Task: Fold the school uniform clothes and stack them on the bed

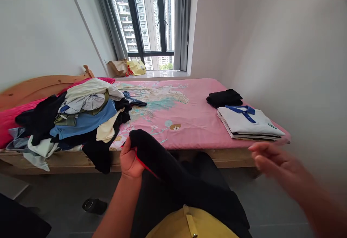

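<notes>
My left hand [131, 162] grips one end of a black garment with a red edge [162, 158]. From there the dark cloth runs across my lap, and I cannot tell its exact kind. My right hand [279, 164], a little blurred, is raised at the right, off the bed's near corner. Its thumb and fingers are slightly apart and nothing shows between them. Beyond it lies a stack of folded clothes with a white, blue-collared polo shirt [244, 120] on top. Behind that stack rests a folded black garment [224, 98].
A loose heap of clothes [84, 119] covers the bed's left end and hangs over its front edge. Pink bedding [197, 122] spreads over the wooden bed. Bags [137, 67] stand on the windowsill, and a dark cylindrical object [94, 206] is on the floor.
</notes>
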`<action>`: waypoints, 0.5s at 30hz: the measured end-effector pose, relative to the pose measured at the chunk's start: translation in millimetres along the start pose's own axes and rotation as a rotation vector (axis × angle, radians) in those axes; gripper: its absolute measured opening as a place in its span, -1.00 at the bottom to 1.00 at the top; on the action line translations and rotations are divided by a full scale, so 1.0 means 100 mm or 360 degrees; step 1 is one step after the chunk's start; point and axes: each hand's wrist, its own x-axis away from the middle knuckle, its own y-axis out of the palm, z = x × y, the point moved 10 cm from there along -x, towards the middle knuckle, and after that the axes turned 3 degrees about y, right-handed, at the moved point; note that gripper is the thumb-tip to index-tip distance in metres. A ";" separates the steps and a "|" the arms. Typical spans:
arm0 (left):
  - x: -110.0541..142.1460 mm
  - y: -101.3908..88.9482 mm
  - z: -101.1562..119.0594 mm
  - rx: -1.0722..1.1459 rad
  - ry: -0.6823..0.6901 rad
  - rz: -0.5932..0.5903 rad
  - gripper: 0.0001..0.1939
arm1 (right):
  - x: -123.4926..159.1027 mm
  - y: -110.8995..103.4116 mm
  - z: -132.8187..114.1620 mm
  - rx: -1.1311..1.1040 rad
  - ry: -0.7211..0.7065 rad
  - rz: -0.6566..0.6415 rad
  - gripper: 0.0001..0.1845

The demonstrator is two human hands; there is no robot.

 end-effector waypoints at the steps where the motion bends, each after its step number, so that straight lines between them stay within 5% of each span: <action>1: -0.02 0.09 -0.09 0.0006 -0.0010 -0.0015 -0.54 | 0.05 0.36 0.06 0.0165 -0.0026 -0.0217 -0.57; 4: -0.12 0.38 -0.18 -0.0036 0.0035 -0.0072 -0.57 | 0.16 1.38 0.53 0.0484 -0.0140 -0.0626 -0.22; 6: -0.19 0.52 -0.04 -0.0113 0.0121 -0.0055 -0.59 | 0.12 1.76 0.89 0.0478 -0.0083 -0.0805 -0.51; 7: -0.22 0.56 0.09 -0.0152 0.0183 -0.0030 -0.60 | 0.02 1.75 0.99 0.0393 -0.0035 -0.0764 -0.64; 9: -0.26 0.61 0.41 -0.0195 0.0338 0.0027 -0.62 | -0.24 1.38 0.95 0.0128 0.0057 -0.0480 -0.71; 11: -0.28 0.62 0.69 -0.0187 0.0466 0.0059 -0.64 | -0.44 0.76 0.69 -0.0124 0.0179 -0.0099 -0.71; 15: -0.36 0.49 0.81 -0.0134 0.0486 0.0138 -0.60 | -0.44 -0.40 -0.40 -0.0319 -0.0038 0.0607 -0.52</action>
